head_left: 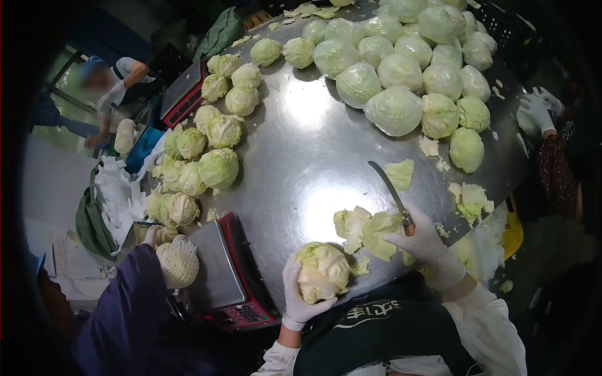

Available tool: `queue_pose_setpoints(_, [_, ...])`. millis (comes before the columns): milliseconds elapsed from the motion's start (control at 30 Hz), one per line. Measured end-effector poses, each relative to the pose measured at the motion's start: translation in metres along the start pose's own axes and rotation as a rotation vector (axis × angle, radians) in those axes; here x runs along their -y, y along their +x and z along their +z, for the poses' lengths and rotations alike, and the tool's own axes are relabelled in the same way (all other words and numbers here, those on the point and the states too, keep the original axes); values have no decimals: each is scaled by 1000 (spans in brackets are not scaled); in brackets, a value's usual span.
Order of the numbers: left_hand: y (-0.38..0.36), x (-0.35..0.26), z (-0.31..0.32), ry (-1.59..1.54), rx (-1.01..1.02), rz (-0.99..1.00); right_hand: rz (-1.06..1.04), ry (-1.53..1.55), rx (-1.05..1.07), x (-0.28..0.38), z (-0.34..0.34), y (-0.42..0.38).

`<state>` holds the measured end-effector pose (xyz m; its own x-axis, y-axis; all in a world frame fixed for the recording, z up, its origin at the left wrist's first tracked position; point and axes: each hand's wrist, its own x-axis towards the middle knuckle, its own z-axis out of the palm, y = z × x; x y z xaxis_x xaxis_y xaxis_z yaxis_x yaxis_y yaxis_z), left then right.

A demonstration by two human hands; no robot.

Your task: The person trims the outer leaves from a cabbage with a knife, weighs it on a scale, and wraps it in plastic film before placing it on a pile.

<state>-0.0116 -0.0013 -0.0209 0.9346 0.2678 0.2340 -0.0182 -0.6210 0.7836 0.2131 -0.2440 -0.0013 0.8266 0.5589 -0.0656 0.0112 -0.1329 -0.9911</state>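
Note:
My left hand (298, 299), in a white glove, cups a pale trimmed cabbage (323, 273) from the left and below, close to the front edge of the metal table (285, 163). White-gloved too, my right hand (429, 241) grips a knife (409, 227) by its brown handle. Its narrow, curved blade points up and away to the left. Loose cabbage leaves (380, 237) lie between my two hands, and the fingers of the right one overlap them. Another torn leaf (399, 174) rests beyond, beside the blade.
Film-wrapped cabbages (401, 70) are heaped at the far right; unwrapped cabbages (219, 168) line the left. A red scale (241, 276) stands at left. A person in a blue sleeve (128, 307) handles a netted cabbage (178, 262). Other people work at the far left and right.

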Motion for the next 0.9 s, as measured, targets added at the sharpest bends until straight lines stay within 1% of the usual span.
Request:
queue_pose_setpoints(33, [-1,1,3,37,-1,52,-119,-72,-60,-3,-4,1])
queue_pose_setpoints(67, [-2,2,6,34,-3,52,-119,-76,-59,-3,-6,-1])
queue_pose_setpoints(133, [-4,6,12,237,66,187,62,-250,189,-4,-7,-12])
queue_pose_setpoints(167, [-1,0,15,261,57,239,67,-254,188,-1,-5,-15])
queue_pose_setpoints(233, [-2,-2,21,262,56,264,107,-263,343,5,9,-21])
queue_pose_setpoints(267, [-3,-2,23,271,52,291,111,-264,344,-1,17,-25])
queue_pose_setpoints(333, [-3,-6,24,276,68,279,-228,-349,351,-17,32,-29])
queue_pose_setpoints(367, [-1,-8,23,281,85,271,-266,-340,385,-11,36,-28])
queue_pose_setpoints(467, [2,-11,22,245,94,217,-275,-365,453,-2,46,-29])
queue_pose_setpoints(500, [3,-11,22,244,93,218,-235,-424,533,0,47,-28])
queue_pose_setpoints(533, [3,-11,22,250,105,227,-235,-426,533,5,49,-26])
queue_pose_setpoints(600, [3,-10,22,254,114,235,-79,-546,685,15,53,-20])
queue_pose_setpoints(633, [2,-9,23,258,117,235,-79,-547,687,15,53,-17])
queue_pose_setpoints(700, [0,-8,22,263,117,231,-90,-597,763,16,53,-13])
queue_pose_setpoints(733, [0,-7,21,258,118,230,-91,-596,765,11,53,-15])
queue_pose_setpoints(800, [0,-5,21,253,116,227,-192,-452,719,6,49,-16])
queue_pose_setpoints(833, [-1,-3,22,258,118,228,-193,-451,723,5,48,-17])
queue_pose_setpoints(900, [-2,-4,22,261,123,227,-122,-549,762,18,45,-17])
